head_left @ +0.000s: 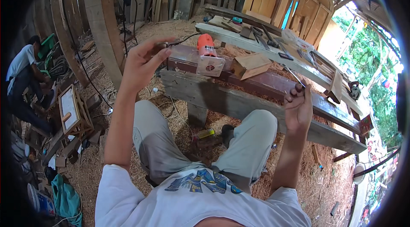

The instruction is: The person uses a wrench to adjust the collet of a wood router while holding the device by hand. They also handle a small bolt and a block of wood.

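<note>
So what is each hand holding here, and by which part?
Right hand grips a thin metal rod by its near end. Left hand is raised and open, holding nothing.

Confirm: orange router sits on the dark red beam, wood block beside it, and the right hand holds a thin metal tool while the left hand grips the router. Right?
Not quite. In the head view the left hand is raised beside the beam's end, apart from the orange router, not gripping it. The rest holds: the router sits on the dark red beam, the wood block beside it, and the right hand holds a thin metal tool.

Even daylight from open right side, overexposed there; heavy fisheye bending, black vignette at corners.
</note>
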`<state>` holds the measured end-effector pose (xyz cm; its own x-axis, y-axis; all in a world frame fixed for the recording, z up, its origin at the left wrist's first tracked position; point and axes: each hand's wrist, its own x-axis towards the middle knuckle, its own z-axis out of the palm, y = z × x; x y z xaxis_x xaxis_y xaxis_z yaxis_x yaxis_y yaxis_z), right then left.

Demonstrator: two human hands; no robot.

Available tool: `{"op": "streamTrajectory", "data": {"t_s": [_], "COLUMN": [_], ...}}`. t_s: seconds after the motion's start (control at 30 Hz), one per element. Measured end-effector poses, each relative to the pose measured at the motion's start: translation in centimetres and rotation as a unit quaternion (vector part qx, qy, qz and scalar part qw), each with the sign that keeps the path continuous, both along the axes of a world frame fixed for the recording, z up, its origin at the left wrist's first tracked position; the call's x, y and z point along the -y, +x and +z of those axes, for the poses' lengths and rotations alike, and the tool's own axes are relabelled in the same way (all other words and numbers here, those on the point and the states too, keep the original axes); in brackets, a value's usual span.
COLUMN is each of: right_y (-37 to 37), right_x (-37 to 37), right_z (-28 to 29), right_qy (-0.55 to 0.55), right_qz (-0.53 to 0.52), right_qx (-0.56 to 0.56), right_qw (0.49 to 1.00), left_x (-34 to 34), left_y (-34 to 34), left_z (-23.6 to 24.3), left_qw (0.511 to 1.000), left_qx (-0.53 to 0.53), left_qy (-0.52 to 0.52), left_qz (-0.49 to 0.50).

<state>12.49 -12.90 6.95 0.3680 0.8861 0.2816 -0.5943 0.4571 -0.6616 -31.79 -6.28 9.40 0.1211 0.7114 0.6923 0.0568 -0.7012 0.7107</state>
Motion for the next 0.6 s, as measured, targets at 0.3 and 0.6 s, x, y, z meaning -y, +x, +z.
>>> {"op": "streamTrajectory", "data": {"t_s": [0.3, 0.6], "right_y": [-3.7, -6.8], "right_x": [-4.6, -13.5], "right_z": [3.1, 4.3], "right_qy": [0.048, 0.151], "right_qz": [-0.002, -0.008], "right_qx": [0.166, 0.456], "right_qw": [0.985, 0.877], "left_x": [-7.7, -16.6], "left_y": [5.5, 7.1], "left_z": [3.5, -3.5], "left_qw": [0.997, 0.989], "left_qx": [0.051, 0.135], "left_qy": [0.014, -0.045], "left_qz": [-0.062, -0.034]}}
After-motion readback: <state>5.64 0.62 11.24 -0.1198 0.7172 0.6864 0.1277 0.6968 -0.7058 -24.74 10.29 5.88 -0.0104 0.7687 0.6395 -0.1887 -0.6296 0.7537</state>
